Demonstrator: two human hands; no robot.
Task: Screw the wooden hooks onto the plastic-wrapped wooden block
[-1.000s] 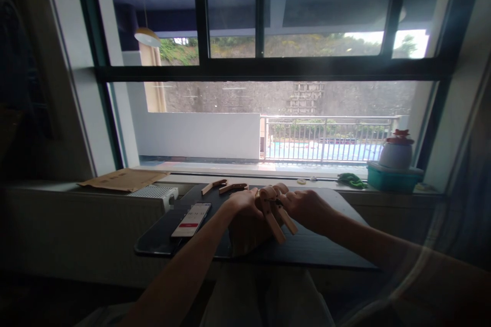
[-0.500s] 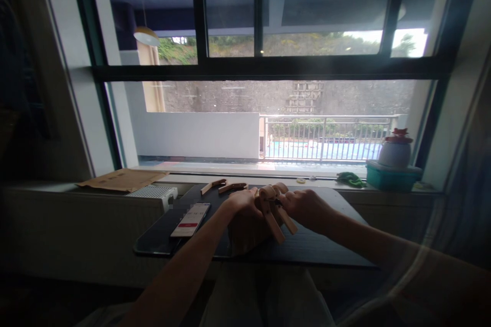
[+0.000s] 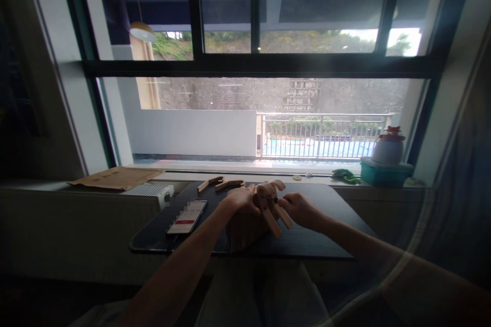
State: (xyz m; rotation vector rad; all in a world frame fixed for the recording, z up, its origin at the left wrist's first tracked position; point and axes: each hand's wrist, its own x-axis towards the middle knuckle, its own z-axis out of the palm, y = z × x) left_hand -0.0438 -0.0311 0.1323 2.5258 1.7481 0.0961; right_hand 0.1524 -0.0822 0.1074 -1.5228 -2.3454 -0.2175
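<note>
My left hand (image 3: 241,199) is closed around the far side of a wooden assembly (image 3: 270,214) with curved, leg-like light wood pieces and dark screw spots. Beneath it, a brown block-like body (image 3: 245,230) rests in shadow on the black table. My right hand (image 3: 301,209) pinches a small dark tool (image 3: 275,200), whose thin shaft reaches to the side of the wood; its exact kind is too small to make out. Two loose bent wooden pieces (image 3: 210,184) (image 3: 230,185) lie behind my left hand.
On the black table (image 3: 322,240), a phone (image 3: 187,218) lies to the left. A brown envelope (image 3: 118,178) and a white radiator (image 3: 148,192) are beyond it. Along the windowsill sit a green cloth (image 3: 345,176), a teal box (image 3: 385,173) and a white jar (image 3: 388,150).
My right hand has drawn slightly away from the wooden assembly, so the dark tool shows more. The left hand keeps its hold, and the whole view has shifted a little.
</note>
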